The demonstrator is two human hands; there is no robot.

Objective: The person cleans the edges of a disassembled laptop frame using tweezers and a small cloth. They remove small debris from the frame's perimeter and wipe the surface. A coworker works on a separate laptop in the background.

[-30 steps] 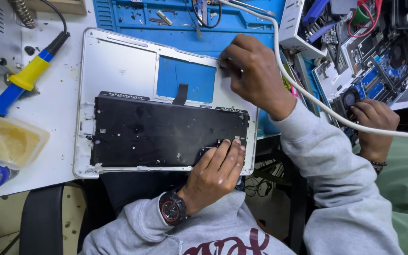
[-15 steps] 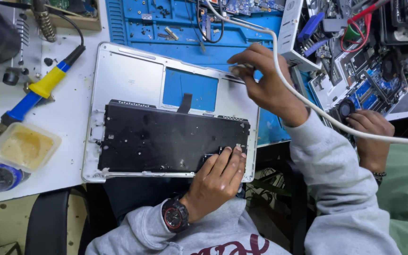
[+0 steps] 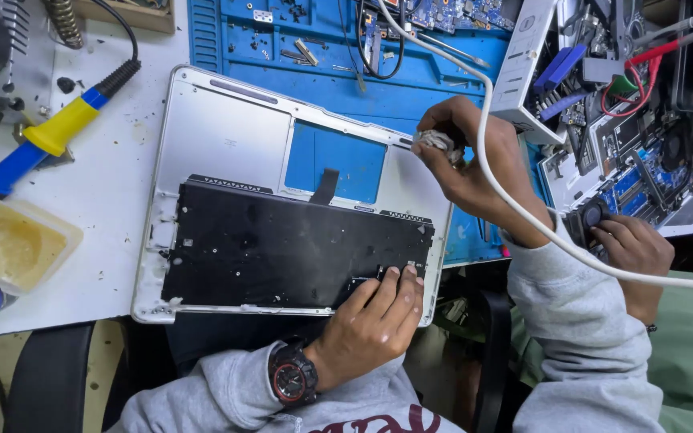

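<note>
A silver laptop case [image 3: 222,144] lies upside down on the bench, with a black keyboard panel [image 3: 282,248] across its lower half and a trackpad opening that shows the blue mat. My left hand [image 3: 370,321], a watch on its wrist, lies flat with its fingertips on the panel's lower right corner. My right hand [image 3: 475,164] pinches a small whitish wad of cloth [image 3: 436,143] against the case's upper right edge. A thick white cable [image 3: 523,216] crosses over my right wrist.
A blue work mat [image 3: 411,88] with screws and small parts lies behind the case. A blue-and-yellow soldering iron [image 3: 42,140] and a plastic tub [image 3: 10,248] are at the left. At the right, another person's hand [image 3: 631,248] rests by an opened laptop [image 3: 643,168].
My right hand has lifted off the case's surface and shifted to its upper right edge, now pinching the whitish wad. My left hand has stayed on the panel's corner.
</note>
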